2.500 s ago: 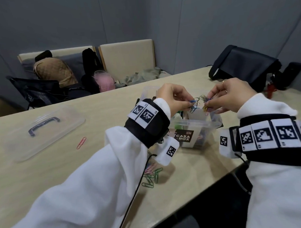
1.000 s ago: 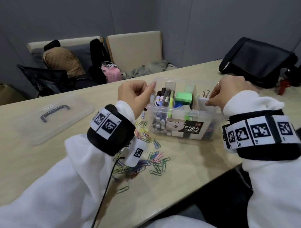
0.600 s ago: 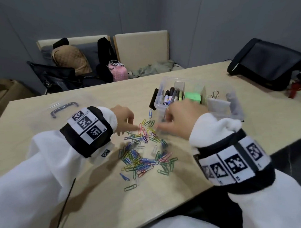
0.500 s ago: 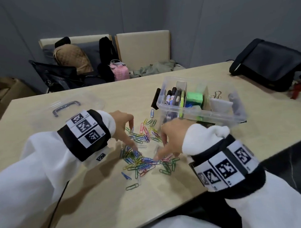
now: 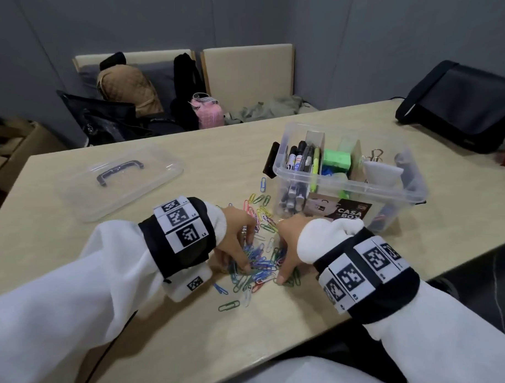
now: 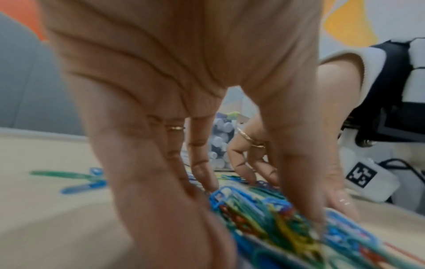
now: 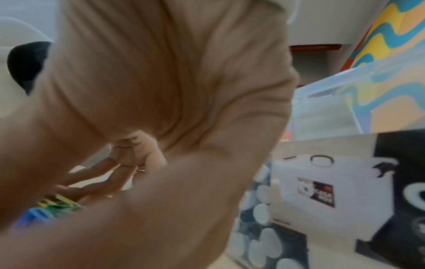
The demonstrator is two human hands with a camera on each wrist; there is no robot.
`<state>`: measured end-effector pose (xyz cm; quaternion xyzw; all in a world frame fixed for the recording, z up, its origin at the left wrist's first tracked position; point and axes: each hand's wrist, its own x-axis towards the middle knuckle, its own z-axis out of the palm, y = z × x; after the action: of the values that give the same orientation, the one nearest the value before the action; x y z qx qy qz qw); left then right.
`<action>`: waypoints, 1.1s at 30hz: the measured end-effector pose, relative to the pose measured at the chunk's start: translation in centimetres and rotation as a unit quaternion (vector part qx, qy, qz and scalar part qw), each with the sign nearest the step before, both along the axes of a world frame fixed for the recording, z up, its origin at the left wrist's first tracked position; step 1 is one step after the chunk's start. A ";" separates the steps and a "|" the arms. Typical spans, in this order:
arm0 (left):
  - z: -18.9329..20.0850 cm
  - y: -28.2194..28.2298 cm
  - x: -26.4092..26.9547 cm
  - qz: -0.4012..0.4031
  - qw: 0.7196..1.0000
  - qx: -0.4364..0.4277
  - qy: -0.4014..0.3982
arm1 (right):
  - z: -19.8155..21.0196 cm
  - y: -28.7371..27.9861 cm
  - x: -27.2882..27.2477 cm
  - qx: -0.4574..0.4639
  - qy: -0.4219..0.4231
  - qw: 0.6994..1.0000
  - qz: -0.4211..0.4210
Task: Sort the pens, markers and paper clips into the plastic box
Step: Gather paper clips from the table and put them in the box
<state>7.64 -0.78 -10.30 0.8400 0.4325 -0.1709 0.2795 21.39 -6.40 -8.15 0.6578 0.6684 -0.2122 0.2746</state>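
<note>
One clear plastic box (image 5: 350, 185) was seen on the table (image 5: 170, 331), with several pens and markers (image 5: 300, 161) stood in its left compartment; their exact count could not be told. One lid (image 5: 122, 181) was laid well apart to the left. The paper clips (image 5: 259, 262), too many and too tangled to be counted, were heaped just in front of the box. Compared with half a second earlier, both hands had been drawn closer together over the heap. The left hand (image 5: 236, 243) and right hand (image 5: 287, 247) were spread, fingertips pressed onto the clips from either side; nothing was lifted.
</note>
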 end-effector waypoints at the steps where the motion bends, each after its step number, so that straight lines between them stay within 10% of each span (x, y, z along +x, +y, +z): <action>1: -0.2 0.0 0.3 -0.001 1.000 -0.003 -0.012 | 0.0 0.1 -0.2 -0.007 0.007 1.000 0.003; 21: 0.2 0.9 -1.0 0.082 0.971 -0.103 -0.201 | -0.4 0.4 1.0 0.237 0.128 0.962 -0.049; 33: 1.1 1.5 -2.2 0.135 0.954 -0.088 -0.252 | 0.5 -0.8 1.1 0.144 0.077 0.987 0.013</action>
<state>5.47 0.72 -9.21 0.7613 0.4409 0.0486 0.4729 22.46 -7.17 -7.69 0.6636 0.7195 -0.1607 0.1274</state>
